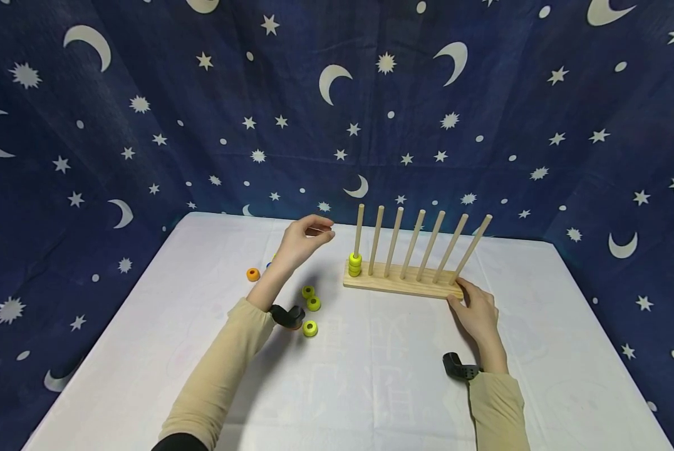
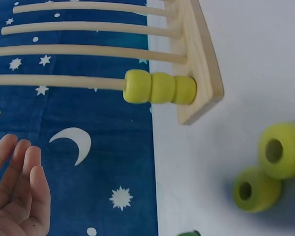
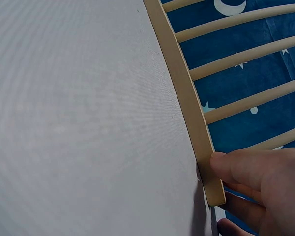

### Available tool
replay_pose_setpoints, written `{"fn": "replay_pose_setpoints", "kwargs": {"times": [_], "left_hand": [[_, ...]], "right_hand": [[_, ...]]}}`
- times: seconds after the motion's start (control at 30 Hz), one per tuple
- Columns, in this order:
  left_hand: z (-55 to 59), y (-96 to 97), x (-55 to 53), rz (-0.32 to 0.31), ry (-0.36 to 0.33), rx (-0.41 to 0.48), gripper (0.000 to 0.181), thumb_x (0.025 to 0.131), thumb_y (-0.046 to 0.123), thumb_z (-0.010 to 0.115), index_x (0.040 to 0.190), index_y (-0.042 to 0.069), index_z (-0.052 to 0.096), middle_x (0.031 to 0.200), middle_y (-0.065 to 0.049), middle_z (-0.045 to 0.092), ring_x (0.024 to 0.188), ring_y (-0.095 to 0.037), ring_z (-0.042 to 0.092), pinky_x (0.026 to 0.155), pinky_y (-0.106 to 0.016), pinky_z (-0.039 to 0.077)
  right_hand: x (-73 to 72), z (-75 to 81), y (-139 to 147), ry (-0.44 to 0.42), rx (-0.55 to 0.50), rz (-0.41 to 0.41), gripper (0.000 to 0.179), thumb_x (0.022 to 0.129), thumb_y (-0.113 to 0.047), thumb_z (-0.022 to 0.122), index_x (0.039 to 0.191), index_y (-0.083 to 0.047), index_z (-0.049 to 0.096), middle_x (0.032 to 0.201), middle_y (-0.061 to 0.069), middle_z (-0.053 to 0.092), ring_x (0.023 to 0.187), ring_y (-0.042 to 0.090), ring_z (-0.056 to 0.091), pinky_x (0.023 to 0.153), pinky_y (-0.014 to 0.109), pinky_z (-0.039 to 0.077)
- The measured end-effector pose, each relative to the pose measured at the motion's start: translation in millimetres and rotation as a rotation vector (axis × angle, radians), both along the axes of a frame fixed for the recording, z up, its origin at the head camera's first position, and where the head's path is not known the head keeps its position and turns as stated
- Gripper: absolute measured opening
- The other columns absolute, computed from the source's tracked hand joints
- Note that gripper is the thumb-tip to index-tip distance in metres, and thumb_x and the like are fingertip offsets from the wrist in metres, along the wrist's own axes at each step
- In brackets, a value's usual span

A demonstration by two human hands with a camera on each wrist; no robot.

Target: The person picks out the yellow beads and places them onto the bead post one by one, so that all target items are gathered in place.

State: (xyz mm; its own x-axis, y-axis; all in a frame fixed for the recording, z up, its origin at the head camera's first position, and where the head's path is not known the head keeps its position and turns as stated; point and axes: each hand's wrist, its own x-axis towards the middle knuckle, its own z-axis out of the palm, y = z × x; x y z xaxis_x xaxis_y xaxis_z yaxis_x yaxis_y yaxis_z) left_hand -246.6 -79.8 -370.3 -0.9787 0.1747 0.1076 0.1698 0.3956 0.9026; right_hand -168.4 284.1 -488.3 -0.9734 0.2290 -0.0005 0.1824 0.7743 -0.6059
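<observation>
A wooden peg rack (image 1: 400,285) with several upright dowels stands on the white table. Three yellow-green beads (image 2: 162,88) are stacked at the bottom of its leftmost dowel. My left hand (image 1: 305,241) is raised to the left of that dowel, apart from it. Its fingers are loosely bent, and nothing shows between them in the left wrist view. At the rack's right end my right hand (image 1: 476,311) grips the base, with the thumb (image 3: 233,164) on the front side and the other fingers behind.
Three loose yellow-green beads (image 1: 313,304) lie on the table (image 1: 371,388) near my left forearm. An orange bead (image 1: 253,274) sits farther left, beside a blue one mostly hidden by that arm. A green piece (image 2: 190,233) peeks in at the left wrist view's bottom. A starry curtain (image 1: 337,113) hangs behind.
</observation>
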Motion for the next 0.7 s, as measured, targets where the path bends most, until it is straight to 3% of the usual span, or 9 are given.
{"fn": "replay_pose_setpoints", "kwargs": {"times": [0.7], "left_hand": [[-23.9, -35.7, 11.4, 0.032, -0.04, -0.094, 0.029, 0.089, 0.019, 0.066, 0.116, 0.008, 0.066, 0.112, -0.014, 0.068, 0.103, -0.027, 0.064, 0.084, -0.035, 0.052]], "right_hand": [[0.3, 1.3, -1, -0.002, -0.001, -0.005, 0.055, 0.095, -0.024, 0.054, 0.145, -0.003, 0.039, 0.15, 0.024, 0.036, 0.137, 0.045, 0.024, 0.106, 0.062, 0.018]]}}
